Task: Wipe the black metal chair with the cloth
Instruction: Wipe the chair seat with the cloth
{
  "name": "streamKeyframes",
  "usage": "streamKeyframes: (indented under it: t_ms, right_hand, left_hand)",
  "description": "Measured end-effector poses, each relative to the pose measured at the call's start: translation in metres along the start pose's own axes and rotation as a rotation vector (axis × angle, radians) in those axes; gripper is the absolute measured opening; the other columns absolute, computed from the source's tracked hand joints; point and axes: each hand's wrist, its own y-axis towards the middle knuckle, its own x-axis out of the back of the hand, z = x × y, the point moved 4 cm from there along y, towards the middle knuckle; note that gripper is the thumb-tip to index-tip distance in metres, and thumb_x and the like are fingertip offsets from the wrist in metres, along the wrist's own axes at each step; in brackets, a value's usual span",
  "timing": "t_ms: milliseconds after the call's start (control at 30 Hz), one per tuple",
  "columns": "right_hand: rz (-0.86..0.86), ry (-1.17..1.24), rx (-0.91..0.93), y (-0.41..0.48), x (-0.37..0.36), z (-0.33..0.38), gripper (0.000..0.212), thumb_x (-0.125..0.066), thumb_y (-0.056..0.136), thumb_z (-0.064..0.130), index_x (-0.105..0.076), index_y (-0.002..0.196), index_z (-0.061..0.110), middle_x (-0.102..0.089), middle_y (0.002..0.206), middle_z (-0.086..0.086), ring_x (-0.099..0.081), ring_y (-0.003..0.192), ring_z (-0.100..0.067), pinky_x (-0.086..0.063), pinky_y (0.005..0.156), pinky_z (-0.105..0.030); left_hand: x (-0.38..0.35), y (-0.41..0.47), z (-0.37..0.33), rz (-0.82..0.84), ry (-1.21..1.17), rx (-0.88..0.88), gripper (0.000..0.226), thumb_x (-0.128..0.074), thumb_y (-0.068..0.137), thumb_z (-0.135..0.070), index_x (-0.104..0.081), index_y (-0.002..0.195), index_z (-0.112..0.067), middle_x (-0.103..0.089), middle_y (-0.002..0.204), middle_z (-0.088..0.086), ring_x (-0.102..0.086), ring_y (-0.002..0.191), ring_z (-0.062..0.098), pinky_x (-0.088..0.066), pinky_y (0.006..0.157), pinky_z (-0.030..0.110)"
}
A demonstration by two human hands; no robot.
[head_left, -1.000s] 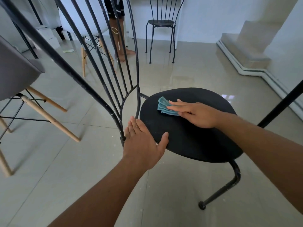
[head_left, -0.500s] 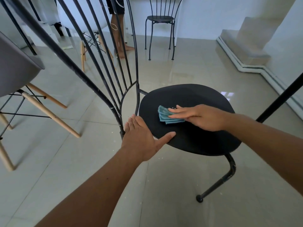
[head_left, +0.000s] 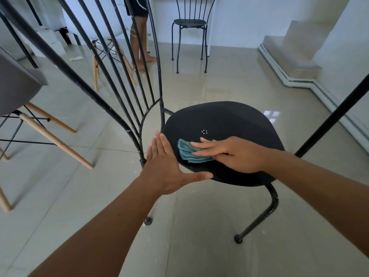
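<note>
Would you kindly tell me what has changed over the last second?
The right hand slid the cloth across the seat toward its near edge, closer to the left hand. The left hand stayed flat against the seat's edge, thumb extended; nothing was released.

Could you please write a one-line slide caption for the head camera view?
Right hand presses a folded teal cloth on the black chair seat while the left hand braces its edge.

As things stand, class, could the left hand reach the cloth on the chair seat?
Probably yes. The left hand rests open at the seat edge beside the cloth; only the right hand pressing it covers part.
</note>
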Motion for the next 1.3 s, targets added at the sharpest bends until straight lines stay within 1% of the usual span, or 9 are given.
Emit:
streamKeyframes:
  t_ms: [133,300,433,600,733,867,1033,1167,1300]
  right_hand:
    - [-0.075,0.031,-0.190,-0.017,0.022,-0.036,0.069,-0.041,0.111,0.000,-0.052,0.151,0.055,-0.028,0.164,0.041,-0.009,0.158,0.009,-0.009,0.135,-0.034]
    - [-0.148,-0.049,-0.160,0.029,-0.002,-0.001,0.072,-0.037,0.105,-0.005,-0.037,0.165,0.035,-0.016,0.177,0.014,-0.003,0.166,-0.013,-0.004,0.135,-0.041]
    - [-0.144,0.010,0.006,0.026,-0.019,0.021,0.057,-0.041,0.113,0.014,-0.040,0.163,0.042,-0.019,0.174,0.025,-0.001,0.163,-0.003,-0.002,0.128,-0.018]
    - [-0.112,-0.140,0.007,0.028,-0.014,-0.002,0.050,-0.032,0.118,0.039,-0.023,0.166,0.050,-0.012,0.176,0.026,0.018,0.164,-0.014,0.006,0.132,-0.037]
    - [-0.144,-0.141,-0.167,0.061,-0.002,-0.014,0.059,-0.013,0.113,0.060,-0.013,0.170,0.042,-0.001,0.179,0.019,0.024,0.162,-0.018,0.011,0.131,-0.040]
    - [-0.176,-0.182,-0.416,0.073,0.029,-0.059,0.064,-0.008,0.112,0.059,-0.009,0.172,0.037,0.002,0.180,0.012,0.019,0.164,-0.024,0.006,0.134,-0.050]
    - [-0.258,-0.232,-0.659,0.018,0.053,-0.127,0.062,-0.013,0.115,0.049,-0.010,0.173,0.026,-0.002,0.181,0.001,0.005,0.167,-0.030,0.000,0.134,-0.045]
    - [-0.307,-0.154,-0.601,-0.038,0.038,-0.123,0.061,-0.020,0.117,0.042,-0.017,0.172,0.016,-0.006,0.181,-0.006,0.002,0.167,-0.026,0.003,0.129,-0.031]
    - [-0.367,-0.108,-0.507,-0.076,0.005,-0.075,0.059,-0.022,0.116,0.047,-0.023,0.171,0.024,-0.009,0.179,0.009,0.002,0.165,-0.012,-0.004,0.135,-0.036]
  left_hand:
    - [0.001,-0.002,-0.003,-0.024,-0.005,0.030,0.170,-0.035,0.039,-0.116,0.035,0.158,-0.017,0.043,0.165,0.006,0.032,0.155,0.028,0.003,0.131,0.052]
    - [0.003,-0.003,-0.004,-0.008,-0.009,0.024,0.167,-0.032,0.043,-0.116,0.033,0.159,-0.014,0.041,0.166,0.009,0.032,0.156,0.027,0.004,0.131,0.050]
    - [0.006,0.005,0.000,-0.090,-0.180,-0.054,0.130,-0.008,0.074,-0.104,0.019,0.165,-0.016,0.035,0.169,0.002,0.033,0.155,0.020,0.000,0.131,0.051]
    - [0.013,0.007,-0.008,-0.333,-0.229,-0.188,0.097,-0.001,0.097,-0.080,0.011,0.167,-0.014,0.024,0.173,-0.004,0.028,0.157,0.011,-0.001,0.132,0.043]
    - [0.004,0.017,-0.028,-0.314,-0.214,-0.246,0.096,0.000,0.097,-0.080,0.011,0.167,-0.015,0.019,0.175,-0.001,0.022,0.159,0.010,-0.001,0.133,0.041]
    - [-0.007,0.024,-0.030,-0.255,0.059,-0.228,0.093,0.006,0.098,-0.076,0.003,0.168,-0.013,0.013,0.175,0.004,0.015,0.161,0.016,-0.001,0.133,0.042]
    - [-0.010,0.027,-0.024,-0.282,0.186,-0.245,0.080,0.001,0.105,-0.060,0.002,0.168,-0.011,0.007,0.176,0.007,0.008,0.163,0.021,-0.002,0.132,0.041]
    - [-0.010,0.029,-0.024,-0.270,0.204,-0.246,0.081,0.004,0.103,-0.059,0.001,0.168,-0.010,0.006,0.176,0.008,0.007,0.163,0.023,-0.002,0.133,0.042]
    - [-0.012,0.031,-0.026,-0.281,0.209,-0.227,0.083,0.006,0.102,-0.059,-0.001,0.168,-0.009,0.003,0.176,0.011,0.006,0.163,0.026,-0.005,0.133,0.045]
